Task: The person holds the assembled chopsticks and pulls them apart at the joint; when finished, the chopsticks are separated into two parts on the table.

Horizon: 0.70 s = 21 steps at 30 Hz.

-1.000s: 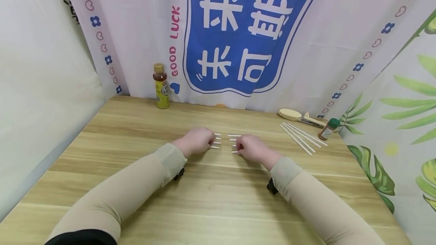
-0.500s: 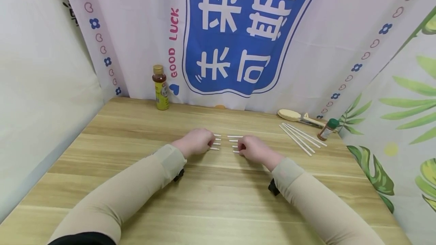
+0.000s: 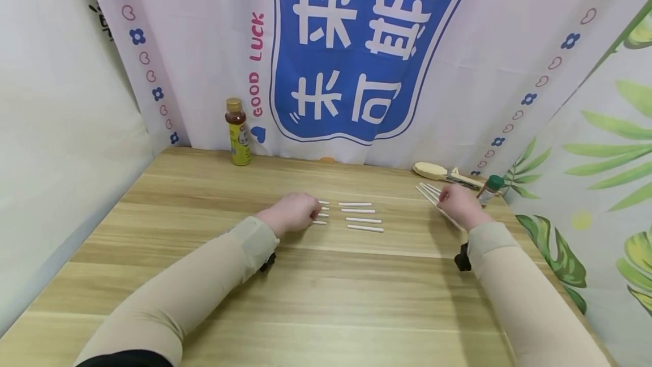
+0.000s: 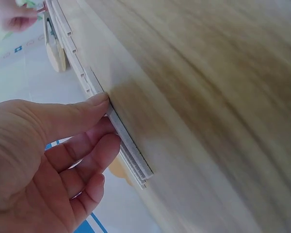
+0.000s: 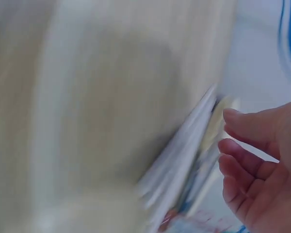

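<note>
In the head view my left hand (image 3: 292, 212) is at the table's middle, by several white sticks whose tips (image 3: 323, 215) show past the fingers. The left wrist view has its thumb and fingers (image 4: 98, 99) pinching a white stick (image 4: 130, 144) lying on the wood. Right of it, several short white sticks (image 3: 364, 228) lie roughly parallel. My right hand (image 3: 460, 206) hovers at a fanned group of white sticks (image 3: 450, 220). In the right wrist view, this hand (image 5: 264, 167) has thumb and fingers apart, nothing between them, beside the blurred sticks (image 5: 177, 160).
A yellow-labelled bottle (image 3: 239, 140) stands at the table's back left. At the back right lie tongs with cream-coloured ends (image 3: 430, 171), near a small green-capped bottle (image 3: 493, 184) partly behind my right hand. A printed curtain (image 3: 204, 61) hangs along the back edge.
My right hand has left the short sticks and moved right to the fanned group, leaving the short sticks in full view. My left hand stays in nearly the same place.
</note>
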Each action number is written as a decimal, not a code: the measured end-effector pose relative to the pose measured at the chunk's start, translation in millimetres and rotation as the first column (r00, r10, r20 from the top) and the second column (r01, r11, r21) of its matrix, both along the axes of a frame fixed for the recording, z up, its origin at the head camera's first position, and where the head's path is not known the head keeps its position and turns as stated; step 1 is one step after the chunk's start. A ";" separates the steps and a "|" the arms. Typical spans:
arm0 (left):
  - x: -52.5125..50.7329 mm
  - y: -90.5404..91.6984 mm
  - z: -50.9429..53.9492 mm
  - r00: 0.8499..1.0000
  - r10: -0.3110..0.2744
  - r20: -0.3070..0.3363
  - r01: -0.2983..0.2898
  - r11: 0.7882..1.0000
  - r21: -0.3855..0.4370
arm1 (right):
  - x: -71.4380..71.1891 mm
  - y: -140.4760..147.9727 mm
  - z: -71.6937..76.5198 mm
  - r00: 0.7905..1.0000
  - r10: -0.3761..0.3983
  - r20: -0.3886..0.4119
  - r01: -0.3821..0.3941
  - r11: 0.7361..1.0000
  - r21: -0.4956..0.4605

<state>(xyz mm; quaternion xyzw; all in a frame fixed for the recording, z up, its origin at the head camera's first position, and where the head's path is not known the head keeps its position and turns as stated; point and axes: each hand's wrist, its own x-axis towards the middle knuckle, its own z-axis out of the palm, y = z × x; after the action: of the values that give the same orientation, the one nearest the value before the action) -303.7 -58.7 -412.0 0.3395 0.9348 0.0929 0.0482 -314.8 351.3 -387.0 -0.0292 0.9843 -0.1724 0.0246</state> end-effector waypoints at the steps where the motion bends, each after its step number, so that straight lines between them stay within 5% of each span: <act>1: -0.1 0.1 -0.2 1.000 0.003 0.003 -0.003 1.000 -0.005 | 1.1 7.9 -3.8 1.000 -0.021 0.020 0.021 1.000 0.011; 9: 0.0 1.0 1.3 0.999 0.014 0.031 -0.013 1.000 -0.007 | 3.0 29.5 -34.0 1.000 -0.011 0.029 0.009 0.998 0.054; 14: -0.2 0.8 0.2 1.000 0.011 0.028 -0.011 1.000 -0.008 | 4.4 18.3 -29.5 1.000 -0.005 0.025 0.003 0.997 0.078; 21: -0.6 0.9 -1.5 0.999 0.017 0.030 -0.017 1.000 -0.006 | 0.5 -15.2 -18.1 1.000 -0.006 -0.027 0.004 0.996 -0.084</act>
<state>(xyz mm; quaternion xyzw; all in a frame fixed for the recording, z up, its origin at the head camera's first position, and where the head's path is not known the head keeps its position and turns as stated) -304.3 -57.8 -413.5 0.3302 0.9370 0.0957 0.0623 -314.3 336.1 -405.1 -0.0300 0.9764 -0.2135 0.0097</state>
